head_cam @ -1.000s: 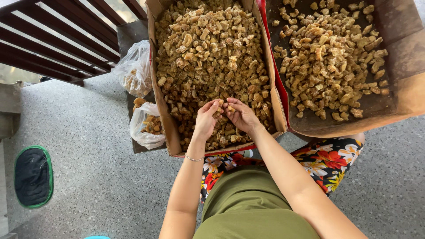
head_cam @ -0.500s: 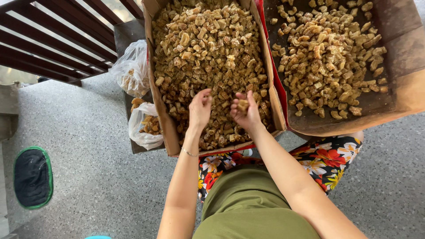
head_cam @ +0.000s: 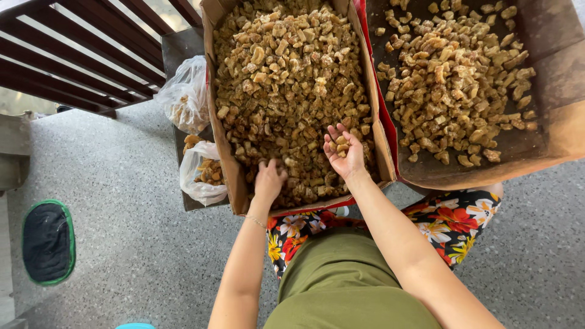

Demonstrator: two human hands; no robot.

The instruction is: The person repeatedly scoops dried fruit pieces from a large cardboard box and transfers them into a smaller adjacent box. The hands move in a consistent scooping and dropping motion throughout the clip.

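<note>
Head view: the left hand (head_cam: 269,180) is reaching palm-down into the near end of the tall brown cardboard box (head_cam: 220,131), fingers curled together into the heap of small golden-brown dried chunks (head_cam: 286,79); whether it is actually pinching a piece is hard to tell, since the fingertips are sinking into the pile. The right hand (head_cam: 343,152) is hovering palm-up just over the same box near its right wall, fingers spread apart, cupping a few of the tan pieces (head_cam: 341,145) loosely on the palm. A thin bracelet (head_cam: 256,221) is sitting on the left wrist.

Just right of that box, touching it along a red edge, a second wider brown cardboard box (head_cam: 551,67) is lying with a thinner layer of the same chunks (head_cam: 454,85) spread on its dark bottom. To the left of the first box, two clear plastic bags (head_cam: 186,94) with some chunks inside are resting on a dark low surface (head_cam: 177,49).

Below, the person's olive-green top (head_cam: 341,280) and flowered red-and-black trousers (head_cam: 451,222) are showing. A speckled grey floor (head_cam: 122,244) is running underneath, with a dark green-rimmed oval mat (head_cam: 47,241) at the left and a dark red slatted bench (head_cam: 67,55) at upper left.
</note>
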